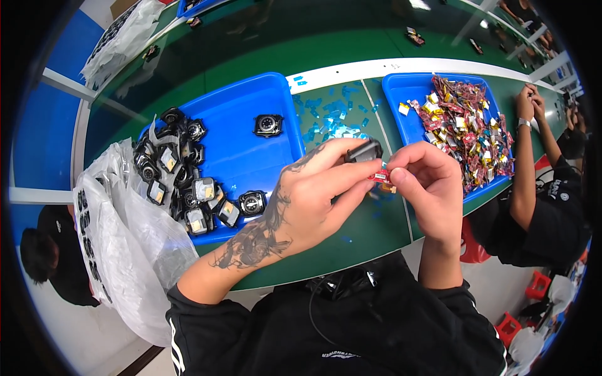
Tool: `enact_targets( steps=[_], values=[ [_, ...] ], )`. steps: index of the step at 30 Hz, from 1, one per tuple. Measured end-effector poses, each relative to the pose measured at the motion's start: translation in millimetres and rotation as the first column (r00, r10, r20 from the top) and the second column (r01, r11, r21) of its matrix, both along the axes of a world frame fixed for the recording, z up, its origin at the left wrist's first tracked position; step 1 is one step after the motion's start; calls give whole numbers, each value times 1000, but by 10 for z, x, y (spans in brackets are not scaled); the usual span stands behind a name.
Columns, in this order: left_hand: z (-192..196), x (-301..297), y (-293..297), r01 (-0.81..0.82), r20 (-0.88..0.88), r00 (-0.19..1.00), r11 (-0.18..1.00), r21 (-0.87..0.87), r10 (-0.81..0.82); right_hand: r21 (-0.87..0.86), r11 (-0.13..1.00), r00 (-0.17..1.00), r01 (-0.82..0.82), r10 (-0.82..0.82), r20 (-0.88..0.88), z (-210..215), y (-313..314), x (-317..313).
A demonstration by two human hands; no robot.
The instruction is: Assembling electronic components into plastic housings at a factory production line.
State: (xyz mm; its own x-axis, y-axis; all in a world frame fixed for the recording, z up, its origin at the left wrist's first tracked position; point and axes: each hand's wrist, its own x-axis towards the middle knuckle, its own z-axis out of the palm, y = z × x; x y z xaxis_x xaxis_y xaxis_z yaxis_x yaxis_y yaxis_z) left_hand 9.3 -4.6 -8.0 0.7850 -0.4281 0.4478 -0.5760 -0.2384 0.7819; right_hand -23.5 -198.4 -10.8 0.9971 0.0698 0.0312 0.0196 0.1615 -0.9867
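In front of my chest, my left hand [316,194] is closed around a black smartwatch case [365,151], which sticks up between thumb and fingers. Just below the case a small red circuit board [380,177] shows at my left fingertips. My right hand [431,191] is closed in a pinch against the board's right end, thumb and forefinger together. A bit of blue film seems to lie at that pinch, too small to be sure of. Both hands hover over the green bench between two blue trays.
The left blue tray [241,119] holds a pile of black watch cases [188,178] and a lone case [268,125]. Blue film scraps [332,113] litter the bench. Red circuit boards [461,131] heap in the right tray [396,81]. Plastic bags [135,219] hang left; a co-worker's hands [530,103] are right.
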Motion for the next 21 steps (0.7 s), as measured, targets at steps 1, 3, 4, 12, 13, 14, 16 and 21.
enact_targets(
  steps=[1, 3, 4, 12, 13, 14, 16, 21],
  values=[
    [6, 7, 10, 4, -1, 1000, 1000, -2, -4, -2, 1000, 1000, 4, -4, -1, -7, -4, 2],
    [28, 4, 51, 69, -169, 983, 998, 13, -66, 106, 994, 1000, -26, 26, 8, -9, -6, -6],
    [17, -16, 35, 56, -338, 938, 996, -64, -75, 106, 994, 1000, -24, 24, 8, -29, -7, -11],
    [1, -49, 16, 11, -621, 763, 964, -264, -179, -14, 992, 992, 127, -127, 28, 19, 152, -80],
    [-3, -53, 11, -5, -647, 733, 949, -314, -210, -13, 992, 992, 125, -124, 26, -4, 166, -74],
    [0, -56, -4, -4, -646, 733, 949, -314, -211, -35, 986, 986, 162, -160, 56, -34, 174, -68],
    [7, -65, -30, -33, -616, 753, 922, -387, -231, -55, 978, 977, 201, -196, 87, -92, 193, -61],
    [-26, -66, -33, 0, -602, 755, 919, -395, -259, -104, 948, 941, 301, -277, 196, -167, 255, -73]
  ],
)
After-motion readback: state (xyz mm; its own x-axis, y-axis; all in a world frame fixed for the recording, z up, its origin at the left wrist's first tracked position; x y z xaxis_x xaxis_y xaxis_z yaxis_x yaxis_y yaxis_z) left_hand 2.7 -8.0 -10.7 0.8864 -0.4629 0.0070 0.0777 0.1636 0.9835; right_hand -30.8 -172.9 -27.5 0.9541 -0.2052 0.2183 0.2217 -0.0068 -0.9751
